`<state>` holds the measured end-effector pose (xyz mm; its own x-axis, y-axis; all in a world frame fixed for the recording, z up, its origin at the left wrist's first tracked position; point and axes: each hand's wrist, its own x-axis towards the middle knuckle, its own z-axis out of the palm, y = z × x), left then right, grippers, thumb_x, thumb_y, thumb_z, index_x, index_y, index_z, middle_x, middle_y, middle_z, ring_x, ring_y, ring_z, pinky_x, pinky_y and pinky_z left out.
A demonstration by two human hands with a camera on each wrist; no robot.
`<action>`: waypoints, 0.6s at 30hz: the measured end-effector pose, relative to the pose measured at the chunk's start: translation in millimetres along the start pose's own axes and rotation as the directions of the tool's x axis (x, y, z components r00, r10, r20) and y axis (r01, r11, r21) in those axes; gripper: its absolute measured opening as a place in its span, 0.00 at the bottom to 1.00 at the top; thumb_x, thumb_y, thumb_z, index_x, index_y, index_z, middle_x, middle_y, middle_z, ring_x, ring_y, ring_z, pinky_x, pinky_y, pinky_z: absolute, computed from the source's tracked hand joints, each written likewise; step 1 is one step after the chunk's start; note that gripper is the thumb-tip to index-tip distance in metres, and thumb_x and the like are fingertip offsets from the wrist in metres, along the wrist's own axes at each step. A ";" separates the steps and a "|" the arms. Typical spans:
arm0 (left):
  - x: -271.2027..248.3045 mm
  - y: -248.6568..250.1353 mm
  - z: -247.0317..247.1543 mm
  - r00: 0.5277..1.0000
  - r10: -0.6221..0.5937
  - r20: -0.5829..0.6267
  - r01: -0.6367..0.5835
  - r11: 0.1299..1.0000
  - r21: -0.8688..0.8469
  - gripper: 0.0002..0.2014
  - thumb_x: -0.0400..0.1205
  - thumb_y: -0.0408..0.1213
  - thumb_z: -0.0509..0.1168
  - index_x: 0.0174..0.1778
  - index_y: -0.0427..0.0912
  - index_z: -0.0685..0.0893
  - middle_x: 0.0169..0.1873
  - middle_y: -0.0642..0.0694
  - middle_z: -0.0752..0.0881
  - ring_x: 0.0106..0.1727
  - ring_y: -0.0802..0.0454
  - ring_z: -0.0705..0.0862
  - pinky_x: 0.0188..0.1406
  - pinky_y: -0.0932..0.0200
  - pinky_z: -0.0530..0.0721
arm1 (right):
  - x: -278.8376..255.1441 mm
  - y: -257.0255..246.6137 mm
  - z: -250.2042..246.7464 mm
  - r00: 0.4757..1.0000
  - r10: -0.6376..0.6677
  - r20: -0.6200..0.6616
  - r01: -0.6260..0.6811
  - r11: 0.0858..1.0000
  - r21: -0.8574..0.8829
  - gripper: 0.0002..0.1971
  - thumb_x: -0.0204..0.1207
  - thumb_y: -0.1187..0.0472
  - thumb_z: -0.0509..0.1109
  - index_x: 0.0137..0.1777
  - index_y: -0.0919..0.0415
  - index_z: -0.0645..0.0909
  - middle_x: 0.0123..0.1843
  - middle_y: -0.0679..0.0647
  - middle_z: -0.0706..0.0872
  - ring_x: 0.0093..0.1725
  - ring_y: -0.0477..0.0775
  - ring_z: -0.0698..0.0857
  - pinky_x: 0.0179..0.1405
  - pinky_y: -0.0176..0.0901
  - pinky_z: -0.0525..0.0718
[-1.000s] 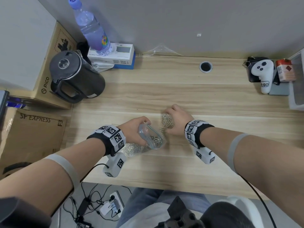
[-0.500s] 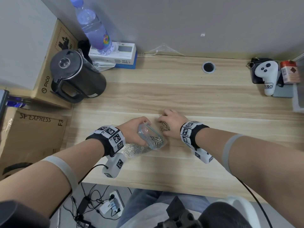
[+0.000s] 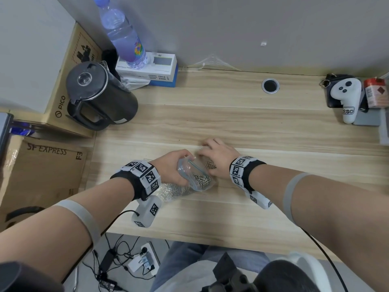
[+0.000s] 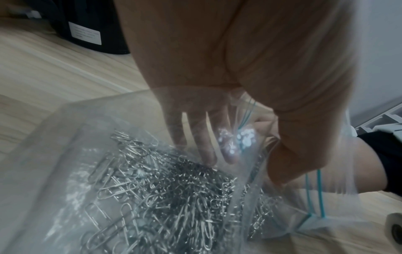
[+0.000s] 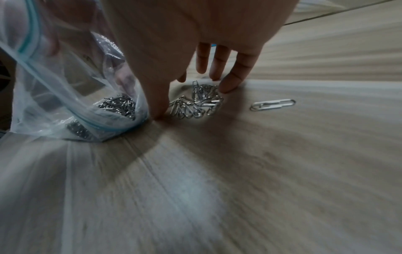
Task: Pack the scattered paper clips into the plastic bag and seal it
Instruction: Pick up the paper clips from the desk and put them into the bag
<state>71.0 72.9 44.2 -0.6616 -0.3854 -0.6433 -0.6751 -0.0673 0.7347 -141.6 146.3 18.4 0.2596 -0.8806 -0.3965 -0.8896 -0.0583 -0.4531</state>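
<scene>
Most of the paper clips already lie inside the zip-top plastic bag (image 3: 194, 178), which rests on its side on the wooden surface (image 3: 252, 127) with its blue-edged mouth held open toward the right. The left hand (image 3: 171, 165) grips the bag near that mouth, fingers curled round the rim, and the left wrist view shows a dense heap of packed clips (image 4: 156, 197) filling the lower part of the bag. What remains loose is a small pile of paper clips (image 5: 196, 101) on the surface just beside the mouth, and one stray paper clip (image 5: 273, 104) lying apart to the right of the pile. The right hand (image 3: 219, 159) is cupped over that pile, fingertips (image 5: 226, 88) and thumb touching the surface on either side of it, fingers bent but not yet closed on anything. By my judgement the packing is nearly finished: the last pile and the single clip need to go in, and then the zip strip, which stands open, must be pressed shut.
</scene>
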 end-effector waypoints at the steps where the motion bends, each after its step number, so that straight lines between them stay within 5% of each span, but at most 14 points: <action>1: -0.3 0.5 -0.1 1.000 0.001 -0.002 -0.001 1.000 0.000 0.35 0.53 0.44 0.79 0.57 0.50 0.78 0.40 0.55 0.85 0.36 0.59 0.83 0.39 0.56 0.83 | 1.1 -1.2 -0.5 1.000 -0.010 0.012 0.010 1.000 -0.018 0.32 0.67 0.53 0.75 0.73 0.45 0.73 0.77 0.48 0.66 0.76 0.53 0.63 0.64 0.51 0.78; 6: -0.8 0.5 0.4 1.000 0.007 -0.015 -0.006 1.000 0.026 0.35 0.57 0.38 0.81 0.61 0.41 0.79 0.39 0.54 0.85 0.33 0.65 0.82 0.37 0.62 0.82 | 6.0 -5.0 -2.9 0.997 -0.064 0.035 0.064 0.998 -0.013 0.21 0.71 0.57 0.74 0.65 0.48 0.82 0.67 0.47 0.75 0.68 0.53 0.70 0.59 0.50 0.80; 11: -2.3 3.1 -0.1 1.000 -0.004 -0.019 0.005 0.999 0.051 0.37 0.53 0.45 0.78 0.61 0.48 0.78 0.43 0.50 0.85 0.38 0.55 0.84 0.41 0.52 0.86 | 3.4 0.5 -7.5 0.994 -0.071 0.079 0.072 0.997 -0.012 0.10 0.75 0.61 0.70 0.53 0.51 0.88 0.56 0.47 0.82 0.62 0.52 0.73 0.51 0.45 0.77; 18: -1.1 7.1 -2.2 0.999 -0.046 -0.010 0.047 0.994 0.102 0.35 0.55 0.41 0.78 0.61 0.50 0.78 0.46 0.47 0.85 0.39 0.51 0.84 0.42 0.48 0.88 | -7.8 16.1 -12.0 0.996 -0.008 0.084 0.010 1.000 -0.024 0.08 0.73 0.63 0.67 0.45 0.54 0.88 0.50 0.48 0.83 0.59 0.55 0.77 0.53 0.48 0.81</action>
<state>67.7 70.8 50.6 -0.6262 -0.3914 -0.6743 -0.7353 0.0090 0.6776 -162.4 146.5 23.8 0.2974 -0.8375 -0.4583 -0.8956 -0.0785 -0.4378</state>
